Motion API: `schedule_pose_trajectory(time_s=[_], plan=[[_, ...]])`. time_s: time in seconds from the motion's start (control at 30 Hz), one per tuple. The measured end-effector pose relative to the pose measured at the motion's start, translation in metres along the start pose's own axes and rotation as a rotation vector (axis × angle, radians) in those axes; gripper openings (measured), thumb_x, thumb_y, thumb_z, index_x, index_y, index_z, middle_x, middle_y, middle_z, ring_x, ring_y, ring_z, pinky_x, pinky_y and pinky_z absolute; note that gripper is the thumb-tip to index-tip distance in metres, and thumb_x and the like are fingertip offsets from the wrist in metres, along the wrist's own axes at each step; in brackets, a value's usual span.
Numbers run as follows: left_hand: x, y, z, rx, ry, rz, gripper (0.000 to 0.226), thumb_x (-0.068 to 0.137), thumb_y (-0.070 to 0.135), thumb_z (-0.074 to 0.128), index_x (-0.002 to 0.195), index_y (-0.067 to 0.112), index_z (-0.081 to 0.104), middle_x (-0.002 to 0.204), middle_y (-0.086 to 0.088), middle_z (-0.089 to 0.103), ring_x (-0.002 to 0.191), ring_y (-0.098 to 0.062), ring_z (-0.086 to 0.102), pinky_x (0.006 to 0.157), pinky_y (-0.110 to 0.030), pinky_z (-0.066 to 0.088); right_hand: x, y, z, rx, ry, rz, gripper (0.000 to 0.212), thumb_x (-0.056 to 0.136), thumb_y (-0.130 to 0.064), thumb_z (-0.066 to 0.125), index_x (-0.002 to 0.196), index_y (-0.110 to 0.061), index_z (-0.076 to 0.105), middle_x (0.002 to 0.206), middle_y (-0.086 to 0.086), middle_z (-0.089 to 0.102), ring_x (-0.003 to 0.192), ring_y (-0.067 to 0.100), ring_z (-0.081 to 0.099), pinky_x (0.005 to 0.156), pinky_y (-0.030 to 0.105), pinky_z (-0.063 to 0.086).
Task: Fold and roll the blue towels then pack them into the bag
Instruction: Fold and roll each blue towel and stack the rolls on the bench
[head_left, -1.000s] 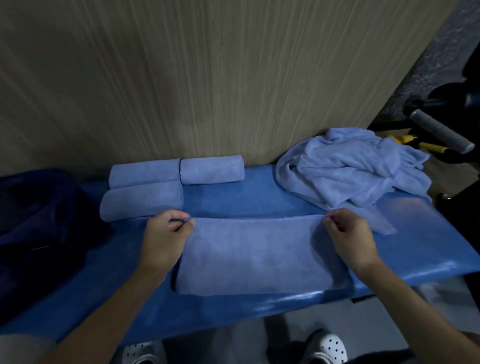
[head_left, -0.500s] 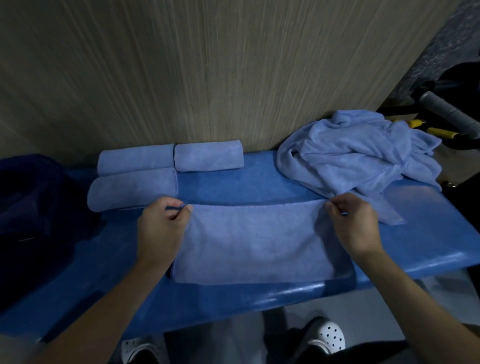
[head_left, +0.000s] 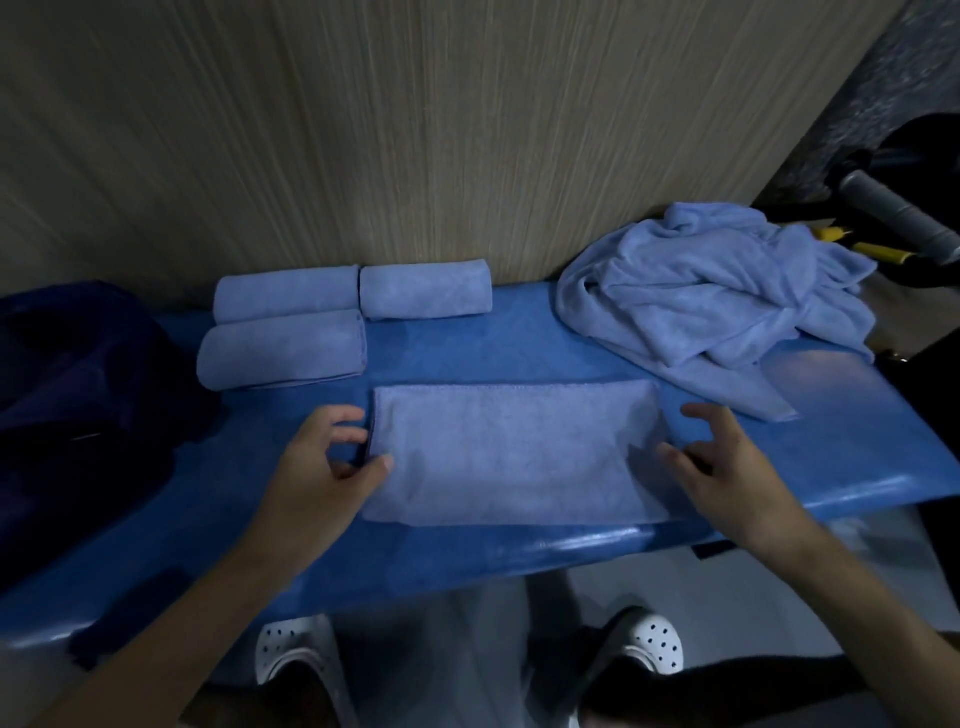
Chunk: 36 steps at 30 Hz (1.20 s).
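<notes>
A folded blue towel (head_left: 514, 452) lies flat as a long rectangle on the blue bench (head_left: 519, 358). My left hand (head_left: 327, 467) sits at its left end, fingers spread and loosely bent, thumb touching the towel's edge. My right hand (head_left: 722, 467) hovers over its right end with fingers spread, gripping nothing. Three rolled blue towels (head_left: 283, 348) lie at the back left against the wall. A heap of loose blue towels (head_left: 717, 291) sits at the back right. The dark blue bag (head_left: 88, 395) rests on the bench's left end.
A wood-grain wall stands directly behind the bench. A grey-handled, yellow-tipped tool (head_left: 893, 218) lies off the right end. My white perforated shoes (head_left: 649, 644) show on the floor below the bench's front edge.
Both hands let go of the towel's far corners and drew back toward me, fingers now spread. The folded towel lies flat on the bench.
</notes>
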<state>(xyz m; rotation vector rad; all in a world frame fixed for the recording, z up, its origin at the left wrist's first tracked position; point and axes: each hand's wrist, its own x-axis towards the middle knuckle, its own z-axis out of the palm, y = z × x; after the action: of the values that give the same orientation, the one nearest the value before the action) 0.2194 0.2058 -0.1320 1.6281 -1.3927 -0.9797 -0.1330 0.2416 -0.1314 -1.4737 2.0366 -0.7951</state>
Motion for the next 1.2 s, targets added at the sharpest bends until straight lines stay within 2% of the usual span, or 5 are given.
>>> schedule_pose_trajectory(time_s=[0.3,0.5,0.77,0.93,1.2], plan=[[-0.026,-0.01,-0.008,-0.063,-0.103,0.044,0.056,0.083,-0.006,0.069,0.108,0.041,0.051,0.105,0.031,0.06,0.055,-0.005,0.05,0.058,-0.012,0.045,-0.024,0.017,-0.017,0.171,-0.193,0.017,0.06,0.083,-0.007,0.072,0.126,-0.03,0.038,0.071,0.019,0.059,0.054,0.01,0.047,0.052,0.023,0.041],[-0.024,-0.011,-0.012,0.121,-0.142,0.103,0.054,0.086,-0.003,0.066,0.106,0.044,0.05,0.113,-0.001,0.048,0.059,-0.003,0.054,0.058,-0.007,0.043,-0.02,0.028,-0.017,0.112,-0.149,-0.024,0.057,0.086,0.005,0.064,0.13,-0.02,0.038,0.068,0.013,0.048,0.052,0.008,0.043,0.05,0.017,0.039],[-0.014,0.007,0.006,0.551,-0.049,0.463,0.033,0.097,0.031,0.047,0.125,0.021,0.061,0.142,0.006,0.046,0.131,-0.011,0.041,0.109,-0.031,0.029,-0.008,0.006,-0.007,-0.238,0.146,-0.307,0.038,0.089,-0.022,0.063,0.124,-0.009,0.056,0.111,0.01,0.063,0.101,0.029,0.059,0.087,0.036,0.046],[0.0,0.009,0.044,0.791,-0.263,0.639,0.051,0.099,0.035,0.028,0.139,0.016,0.053,0.152,-0.001,0.044,0.145,-0.016,0.032,0.118,-0.041,0.028,-0.005,-0.033,0.033,-0.524,0.01,-0.562,0.055,0.097,-0.046,0.031,0.136,-0.013,0.053,0.146,0.006,0.048,0.138,0.023,0.041,0.111,0.042,0.032],[0.005,-0.015,0.04,1.008,-0.296,0.542,0.072,0.095,0.062,0.015,0.157,0.027,0.009,0.165,-0.001,-0.003,0.152,-0.017,-0.007,0.123,-0.038,0.004,0.004,-0.019,0.055,-0.807,-0.132,-0.474,0.067,0.101,-0.057,0.005,0.149,-0.024,0.039,0.156,0.004,0.034,0.144,0.022,0.033,0.113,0.049,0.025]])
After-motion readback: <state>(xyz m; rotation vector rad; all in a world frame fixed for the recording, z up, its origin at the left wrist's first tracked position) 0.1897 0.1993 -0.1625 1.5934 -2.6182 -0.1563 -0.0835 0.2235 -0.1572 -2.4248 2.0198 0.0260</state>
